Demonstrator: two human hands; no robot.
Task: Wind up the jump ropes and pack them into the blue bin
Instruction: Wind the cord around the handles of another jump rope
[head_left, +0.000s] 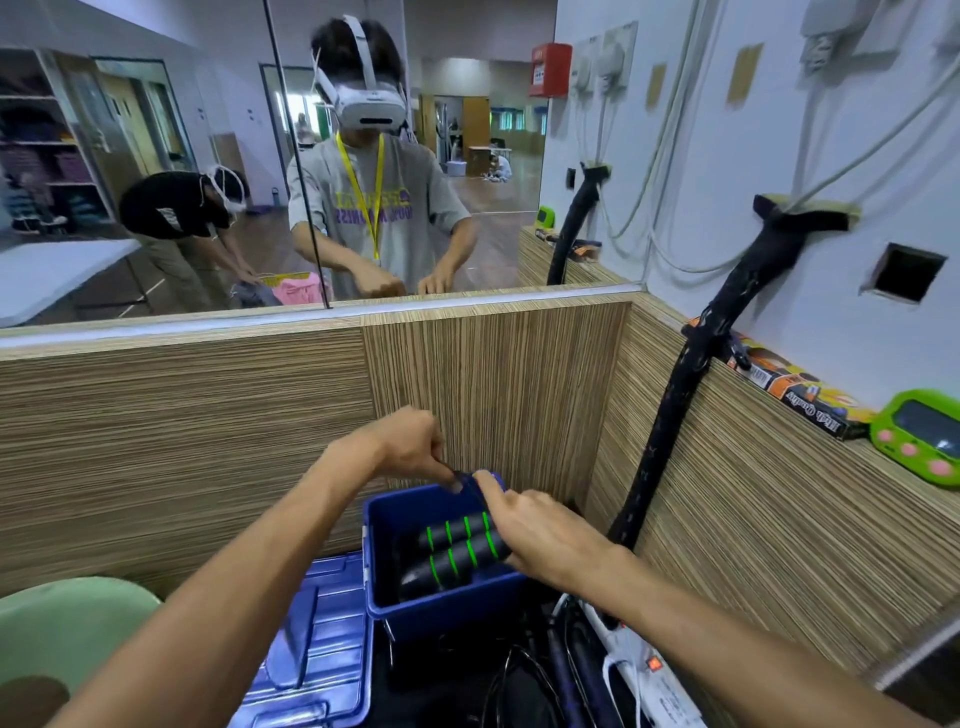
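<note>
Jump rope handles (457, 551) lie inside the blue bin (441, 610), both hands above.

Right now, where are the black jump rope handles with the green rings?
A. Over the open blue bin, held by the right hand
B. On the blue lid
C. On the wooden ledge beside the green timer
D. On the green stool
A: the handles sit over the open blue bin, with the right hand gripping their end.

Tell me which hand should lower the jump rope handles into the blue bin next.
Right, probably. The right hand already grips the black, green-ringed handles over the blue bin. The left hand only pinches the dark cord near the bin's far rim.
</note>
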